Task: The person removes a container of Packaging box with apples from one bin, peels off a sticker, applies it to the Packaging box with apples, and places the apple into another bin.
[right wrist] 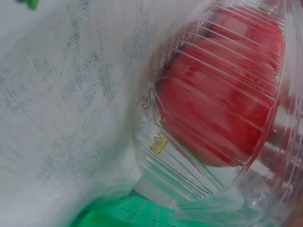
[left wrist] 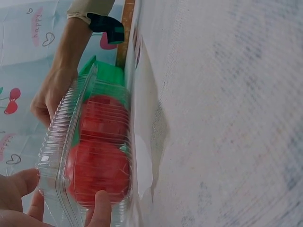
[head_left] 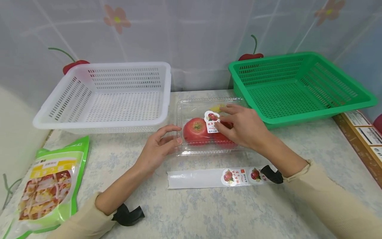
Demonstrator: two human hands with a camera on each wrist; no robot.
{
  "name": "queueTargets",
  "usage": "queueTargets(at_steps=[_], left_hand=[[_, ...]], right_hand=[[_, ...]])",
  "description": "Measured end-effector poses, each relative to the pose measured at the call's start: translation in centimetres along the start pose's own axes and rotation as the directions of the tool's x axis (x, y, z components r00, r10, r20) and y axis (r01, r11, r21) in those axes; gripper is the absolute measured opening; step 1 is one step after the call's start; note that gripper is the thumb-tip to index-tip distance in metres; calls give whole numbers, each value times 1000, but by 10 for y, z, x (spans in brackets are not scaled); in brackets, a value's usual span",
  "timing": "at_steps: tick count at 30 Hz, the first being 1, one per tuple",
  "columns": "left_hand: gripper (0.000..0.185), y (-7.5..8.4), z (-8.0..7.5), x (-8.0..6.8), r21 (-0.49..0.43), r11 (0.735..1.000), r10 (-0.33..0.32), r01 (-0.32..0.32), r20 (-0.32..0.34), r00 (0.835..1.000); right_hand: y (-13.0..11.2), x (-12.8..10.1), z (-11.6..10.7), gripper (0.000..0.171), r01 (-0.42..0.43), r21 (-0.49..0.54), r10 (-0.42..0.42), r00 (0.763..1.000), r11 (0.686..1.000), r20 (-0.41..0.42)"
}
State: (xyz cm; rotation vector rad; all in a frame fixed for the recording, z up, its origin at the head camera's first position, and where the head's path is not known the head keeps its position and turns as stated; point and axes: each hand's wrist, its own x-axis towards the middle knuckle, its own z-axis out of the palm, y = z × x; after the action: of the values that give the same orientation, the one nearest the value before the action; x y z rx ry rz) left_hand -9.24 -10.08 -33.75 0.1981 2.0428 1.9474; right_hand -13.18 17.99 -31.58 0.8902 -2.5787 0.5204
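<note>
"The left hand, what's it doing?"
"Gripping the left edge of the clear box on the tabletop, between the white basket and green basket."
"The right hand?"
"Touching the label on top; whether pinching, I can't tell."

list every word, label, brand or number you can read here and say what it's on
"happy": printed twice on the wall covering, left wrist view.
Sticker on the clear container: red characters, too small to read.
Sticker strip: similar characters, too small.
Snack bag: printing too small and angled.
Labels on the brown board: too small and blurred.
</note>
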Motion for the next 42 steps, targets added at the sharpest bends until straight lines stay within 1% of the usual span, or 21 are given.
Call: queueTargets(at_steps=[2,4,6,8,11,16,18,20,22,27,30,33,36,39,42], left_hand=[[40,-1,0,0,-1,1000,-1,1,0,1000],[40,-1,-1,-1,-2,1000,-3,3,0,1000],[40,-1,-1,-1,-1,1000,-6,6,-1,1000],[40,-1,-1,-1,-2,1000,-8,8,-2,1000],[40,-1,-1,0,0,1000,-3,3,1,1000],[39,-1,-1,0,16,1000,4,-4,3,1000],[38,-1,-1,0,18,1000,7,-7,1,1000],[38,-2,0,0,15,1000,12,-12,-2,1000],[39,-2,0,-1,10,1000,18,-18,-1,1000],[40,-2,0,-1,13,1000,22,-22,2,1000],[39,-2,1,-1,28,999,26,-26,5,1000],[39,-3,1,-1,32,999,32,-32,7,999],[38,-3,2,-2,26,999,34,-34,2,999],[38,-3,2,-2,24,999,35,-35,-5,999],[38,-4,2,-2,27,999,37,-37,-7,999]], right_hand=[[0,-1,1,23,-8,6,8,1000,1000,-7],[-1,-3,0,24,-36,8,36,999,999,14],[-2,-3,-1,29,-72,5,72,996,997,57],[-3,-3,-2,35,-110,-7,110,987,994,116],[-2,-1,-5,41,-142,-24,144,966,990,217],[-2,5,-7,51,-147,-65,161,912,987,378],[-2,6,-8,53,-147,-72,163,896,987,413],[-2,7,-8,54,-139,-70,156,889,988,431],[-2,7,-8,52,-126,-48,134,892,991,432],[1,6,-7,45,-59,40,39,924,997,381],[5,5,-7,39,-13,104,-24,939,994,343],[9,2,-7,32,28,185,-86,946,982,312],[10,-1,-9,26,52,261,-130,948,964,292],[10,-3,-9,24,64,302,-152,949,951,276],[10,-5,-8,23,84,315,-164,958,945,236]])
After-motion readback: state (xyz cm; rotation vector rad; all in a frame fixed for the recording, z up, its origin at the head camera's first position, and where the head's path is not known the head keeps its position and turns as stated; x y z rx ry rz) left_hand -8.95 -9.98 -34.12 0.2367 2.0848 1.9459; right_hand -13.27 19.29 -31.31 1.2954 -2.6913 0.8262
